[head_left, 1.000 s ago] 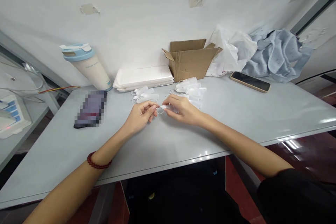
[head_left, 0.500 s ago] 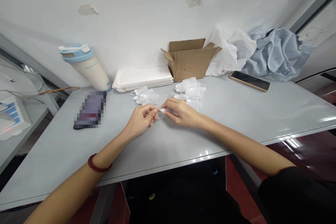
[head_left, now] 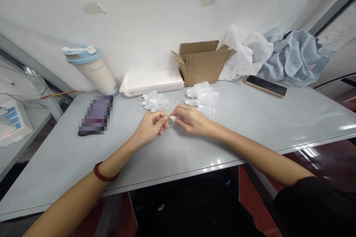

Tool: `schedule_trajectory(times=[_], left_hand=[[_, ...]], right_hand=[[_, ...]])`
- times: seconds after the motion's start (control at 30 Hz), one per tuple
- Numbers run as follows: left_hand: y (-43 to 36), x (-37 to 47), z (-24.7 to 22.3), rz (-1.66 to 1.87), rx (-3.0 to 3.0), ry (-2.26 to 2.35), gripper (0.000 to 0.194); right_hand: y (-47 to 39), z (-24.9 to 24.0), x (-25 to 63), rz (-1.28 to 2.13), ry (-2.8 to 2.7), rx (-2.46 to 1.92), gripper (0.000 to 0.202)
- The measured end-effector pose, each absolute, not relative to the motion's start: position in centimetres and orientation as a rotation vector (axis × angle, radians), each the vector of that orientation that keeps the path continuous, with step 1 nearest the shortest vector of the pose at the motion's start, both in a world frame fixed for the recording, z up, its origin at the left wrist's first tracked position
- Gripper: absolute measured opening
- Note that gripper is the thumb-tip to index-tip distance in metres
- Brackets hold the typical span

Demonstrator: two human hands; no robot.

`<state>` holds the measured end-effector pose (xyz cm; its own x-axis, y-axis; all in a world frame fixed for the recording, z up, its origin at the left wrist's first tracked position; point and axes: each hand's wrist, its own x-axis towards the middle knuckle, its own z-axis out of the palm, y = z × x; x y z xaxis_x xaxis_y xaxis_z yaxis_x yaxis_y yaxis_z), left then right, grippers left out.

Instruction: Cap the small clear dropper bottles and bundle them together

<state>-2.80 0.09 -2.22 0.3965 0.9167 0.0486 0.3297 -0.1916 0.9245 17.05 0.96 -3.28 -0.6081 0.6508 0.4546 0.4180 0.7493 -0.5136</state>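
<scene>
My right hand is closed round a small translucent white plastic tube with a narrow tip, most of it hidden by the fingers. A thin white cord loop hangs at its tip. Thumb and fingers of my left hand pinch at the end of that tip, on the cord as far as I can see. Just behind the left hand lies a small group of similar corded tubes. A larger pile of tubes lies behind the right hand.
Along the wall on the grey table stand a tumbler, a stack of white sheets or envelopes, an open cardboard box and a white plastic bag. A phone, blue cloth and pixelated dark item lie around.
Both hands keep the same hold on the tube and its cord, with hardly any movement. The whole view has shifted very slightly.
</scene>
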Motion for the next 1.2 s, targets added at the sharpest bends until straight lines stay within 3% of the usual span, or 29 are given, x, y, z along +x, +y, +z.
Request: schedule_trajectory(times=[0.2, 0.4, 1.2], left_hand=[[0.8, -2.9, -2.2, 0.814, 1.739, 1.078, 0.022], [1.5, -3.5, -2.5, 0.945, 1.624, 1.140, 0.026], [-0.2, -2.9, -1.3, 0.780, 1.736, 1.148, 0.030]], right_hand=[[1.2, -3.0, 16.6, 0.646, -2.153, -1.003, 0.013], [1.7, -2.1, 16.8, 0.778, -2.065, -1.153, 0.025], [0.8, -3.0, 16.6, 0.780, -2.124, -1.106, 0.017]])
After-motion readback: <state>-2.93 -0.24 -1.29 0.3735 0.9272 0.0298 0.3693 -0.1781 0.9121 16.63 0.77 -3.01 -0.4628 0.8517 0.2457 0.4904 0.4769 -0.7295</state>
